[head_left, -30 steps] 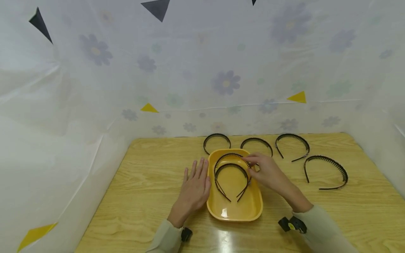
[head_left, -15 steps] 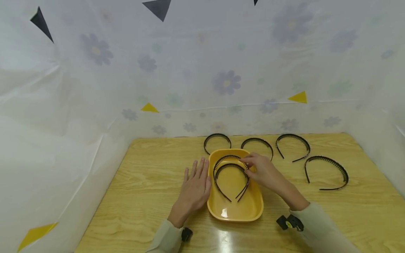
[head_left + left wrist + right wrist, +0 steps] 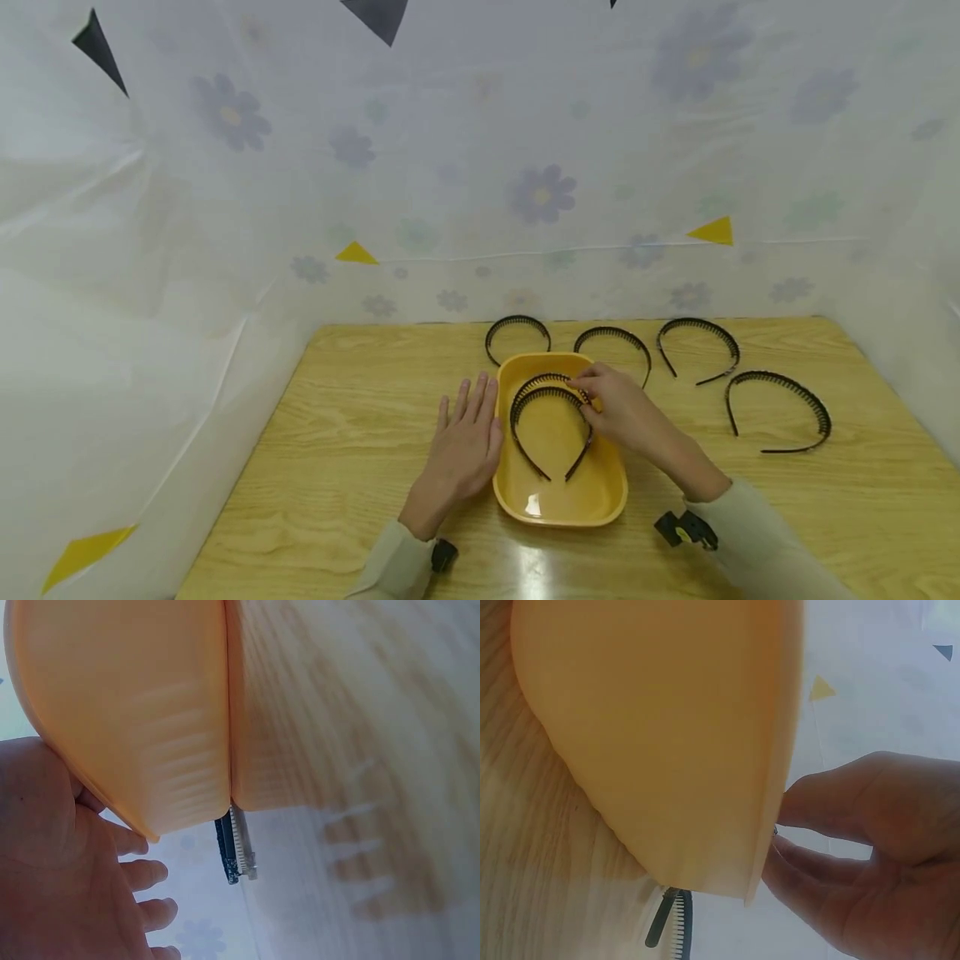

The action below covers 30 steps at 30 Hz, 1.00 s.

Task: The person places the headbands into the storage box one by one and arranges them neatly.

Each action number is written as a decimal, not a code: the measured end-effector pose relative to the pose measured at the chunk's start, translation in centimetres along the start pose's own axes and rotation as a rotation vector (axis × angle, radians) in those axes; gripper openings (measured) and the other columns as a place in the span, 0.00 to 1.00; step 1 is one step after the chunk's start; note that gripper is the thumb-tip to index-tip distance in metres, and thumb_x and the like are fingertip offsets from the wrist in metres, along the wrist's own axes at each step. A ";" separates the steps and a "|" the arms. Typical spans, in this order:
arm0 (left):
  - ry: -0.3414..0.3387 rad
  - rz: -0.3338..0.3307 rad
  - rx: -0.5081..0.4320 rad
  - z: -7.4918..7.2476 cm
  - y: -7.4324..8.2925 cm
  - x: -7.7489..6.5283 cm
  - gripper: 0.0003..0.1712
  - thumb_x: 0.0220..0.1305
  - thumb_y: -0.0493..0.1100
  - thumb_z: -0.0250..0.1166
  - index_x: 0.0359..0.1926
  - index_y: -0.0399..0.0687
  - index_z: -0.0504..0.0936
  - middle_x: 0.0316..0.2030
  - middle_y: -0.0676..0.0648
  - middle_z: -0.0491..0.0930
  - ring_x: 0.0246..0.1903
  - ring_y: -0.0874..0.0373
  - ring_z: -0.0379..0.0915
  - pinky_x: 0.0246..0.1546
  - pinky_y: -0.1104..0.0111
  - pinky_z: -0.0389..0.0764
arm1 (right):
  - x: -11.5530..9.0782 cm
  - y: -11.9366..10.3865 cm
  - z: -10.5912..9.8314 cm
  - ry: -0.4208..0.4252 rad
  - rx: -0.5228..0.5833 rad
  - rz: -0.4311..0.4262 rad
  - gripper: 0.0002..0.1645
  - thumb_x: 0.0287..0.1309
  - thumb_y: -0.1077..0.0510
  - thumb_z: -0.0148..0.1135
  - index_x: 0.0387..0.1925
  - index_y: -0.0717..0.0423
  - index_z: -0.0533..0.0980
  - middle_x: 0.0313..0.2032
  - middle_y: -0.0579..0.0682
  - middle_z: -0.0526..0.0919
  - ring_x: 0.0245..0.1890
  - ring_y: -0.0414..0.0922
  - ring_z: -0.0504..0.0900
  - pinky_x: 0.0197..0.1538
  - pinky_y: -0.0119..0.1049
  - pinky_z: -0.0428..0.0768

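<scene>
In the head view, my left hand [image 3: 457,454] lies with straight, spread fingers against the left side of a yellow plastic tray [image 3: 555,500]. My right hand [image 3: 626,412] reaches over the tray's right rim and pinches a black toothed headband [image 3: 543,378] between thumb and fingers. That headband is in the tray, just behind and partly overlapped by a second black headband [image 3: 551,392], whose ends point toward me. In the right wrist view, the tray wall [image 3: 660,735] hides most of what the fingertips hold. The left wrist view shows the left fingers beside the tray's rim.
Several more black headbands lie on the wooden table: one at the back [image 3: 517,318], another partly hidden behind the tray [image 3: 611,331], one at back right [image 3: 697,322], one at far right [image 3: 816,400]. A pale flowered sheet [image 3: 480,167] encloses the table.
My right hand has shifted slightly left and toward me, bringing the pinched headband closer in line with the other one in the tray. My left hand has stayed in place.
</scene>
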<state>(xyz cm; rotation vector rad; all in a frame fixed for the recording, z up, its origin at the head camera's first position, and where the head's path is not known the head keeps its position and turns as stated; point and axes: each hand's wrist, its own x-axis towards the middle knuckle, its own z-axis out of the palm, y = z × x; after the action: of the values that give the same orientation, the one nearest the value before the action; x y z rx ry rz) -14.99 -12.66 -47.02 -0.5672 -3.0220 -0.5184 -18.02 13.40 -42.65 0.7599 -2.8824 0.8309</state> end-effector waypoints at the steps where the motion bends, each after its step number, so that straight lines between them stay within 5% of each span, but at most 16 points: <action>1: 0.002 0.001 -0.001 0.0 0.0 0.0 0.34 0.83 0.50 0.35 0.83 0.46 0.44 0.82 0.44 0.42 0.80 0.45 0.32 0.76 0.41 0.40 | 0.0 -0.1 0.1 -0.004 0.003 0.003 0.22 0.58 0.73 0.68 0.56 0.69 0.82 0.51 0.62 0.81 0.36 0.49 0.82 0.29 0.32 0.77; 9: 0.004 -0.001 0.000 0.1 -0.1 0.0 0.34 0.83 0.50 0.35 0.83 0.45 0.45 0.82 0.44 0.42 0.80 0.45 0.31 0.76 0.42 0.39 | -0.3 -0.1 0.4 0.013 0.017 0.013 0.23 0.57 0.72 0.67 0.56 0.67 0.82 0.52 0.60 0.81 0.38 0.49 0.81 0.29 0.32 0.72; 22: -0.008 -0.008 0.012 -0.1 0.0 0.0 0.34 0.83 0.50 0.35 0.83 0.46 0.45 0.82 0.44 0.42 0.80 0.45 0.31 0.76 0.43 0.38 | -0.9 1.1 1.7 0.117 -0.039 -0.042 0.23 0.54 0.73 0.69 0.54 0.65 0.84 0.49 0.58 0.82 0.26 0.39 0.70 0.26 0.32 0.69; 30: -0.003 -0.003 0.011 -0.1 -0.1 0.0 0.34 0.83 0.49 0.35 0.83 0.45 0.46 0.82 0.44 0.43 0.80 0.45 0.32 0.76 0.43 0.39 | -1.0 1.1 1.8 0.129 0.075 -0.017 0.23 0.55 0.74 0.68 0.54 0.66 0.84 0.50 0.59 0.82 0.37 0.50 0.81 0.25 0.32 0.71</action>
<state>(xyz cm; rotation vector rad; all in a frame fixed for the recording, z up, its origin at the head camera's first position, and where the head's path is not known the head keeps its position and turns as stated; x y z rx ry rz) -15.00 -12.74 -46.99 -0.5632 -3.0274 -0.5011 -17.47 13.74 -44.87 0.7082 -2.7426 0.9536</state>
